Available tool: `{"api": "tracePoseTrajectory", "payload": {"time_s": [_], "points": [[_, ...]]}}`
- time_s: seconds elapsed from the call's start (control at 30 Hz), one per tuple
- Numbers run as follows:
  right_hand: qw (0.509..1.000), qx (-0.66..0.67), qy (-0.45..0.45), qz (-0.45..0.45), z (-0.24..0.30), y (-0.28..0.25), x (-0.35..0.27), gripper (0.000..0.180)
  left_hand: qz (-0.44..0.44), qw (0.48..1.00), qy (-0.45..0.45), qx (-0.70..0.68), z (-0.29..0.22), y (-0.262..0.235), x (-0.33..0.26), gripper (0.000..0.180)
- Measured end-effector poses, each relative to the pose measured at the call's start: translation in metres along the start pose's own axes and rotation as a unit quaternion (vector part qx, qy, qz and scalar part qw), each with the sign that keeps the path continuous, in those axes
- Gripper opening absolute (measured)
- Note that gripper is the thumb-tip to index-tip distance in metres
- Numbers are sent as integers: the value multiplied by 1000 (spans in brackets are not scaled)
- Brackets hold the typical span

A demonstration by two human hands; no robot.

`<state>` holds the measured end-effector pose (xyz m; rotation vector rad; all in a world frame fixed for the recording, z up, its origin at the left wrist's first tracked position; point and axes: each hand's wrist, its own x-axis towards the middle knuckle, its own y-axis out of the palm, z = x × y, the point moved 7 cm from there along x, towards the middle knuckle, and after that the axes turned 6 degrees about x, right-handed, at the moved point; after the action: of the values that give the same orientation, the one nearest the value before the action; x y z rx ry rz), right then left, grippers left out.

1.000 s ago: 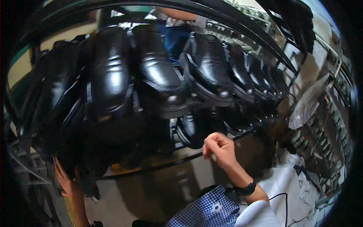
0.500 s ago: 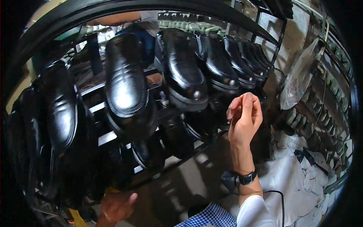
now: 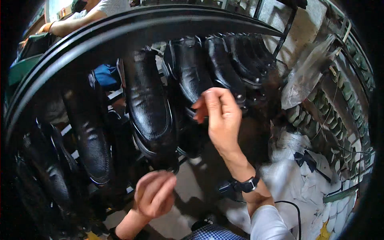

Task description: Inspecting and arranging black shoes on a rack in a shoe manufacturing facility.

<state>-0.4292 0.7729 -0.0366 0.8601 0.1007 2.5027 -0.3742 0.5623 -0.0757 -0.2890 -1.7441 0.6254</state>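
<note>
Glossy black leather shoes stand in a row on a metal rack, toes toward me. My right hand (image 3: 224,124) is raised in front of a shoe (image 3: 194,70) right of the middle, covering part of its toe. Its fingers are curled and pinched; whatever may be in them is hidden. Lower down, my left hand (image 3: 155,194) is closed, thumb against the fingers, just below the toe of the large middle shoe (image 3: 148,108). I cannot make out anything in it. Another black shoe (image 3: 94,148) stands to the left.
A thick black rail (image 3: 160,22) arches above the shoes. At right hangs a clear plastic bag (image 3: 306,74), beside racks of greenish shoe-shaped pieces (image 3: 332,116). White sheeting (image 3: 296,188) lies below, with a black cable (image 3: 298,212). Another person's arm (image 3: 76,25) shows at the far left.
My right hand has moved left, over a shoe toe. My left hand has come up and right, its thumb drawn in to the fingers. The view has shifted, and another person's arm now shows.
</note>
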Motion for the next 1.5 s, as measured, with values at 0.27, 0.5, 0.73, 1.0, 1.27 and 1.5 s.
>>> {"api": "tracePoseTrajectory", "payload": {"time_s": [0.27, 0.5, 0.73, 1.0, 1.27, 1.5], "points": [[961, -194, -75, 181, 25, 56, 43, 16, 203, 949, -196, 139, 31, 11, 71, 82], [856, -393, -109, 317, 2, 106, 50, 21, 222, 940, -182, 183, 32, 17, 76, 70], [809, -477, -151, 309, -6, 135, 42, 12, 241, 932, -167, 213, 30, 17, 76, 69], [805, -445, -206, 335, 21, 141, 35, 20, 296, 914, -194, 198, 33, 18, 73, 70], [743, -494, -29, 451, 4, 158, 42, 11, 334, 889, -219, 225, 41, 17, 71, 65], [719, -526, 20, 453, 2, 156, 49, 18, 302, 900, -264, 172, 40, 19, 74, 55]]}}
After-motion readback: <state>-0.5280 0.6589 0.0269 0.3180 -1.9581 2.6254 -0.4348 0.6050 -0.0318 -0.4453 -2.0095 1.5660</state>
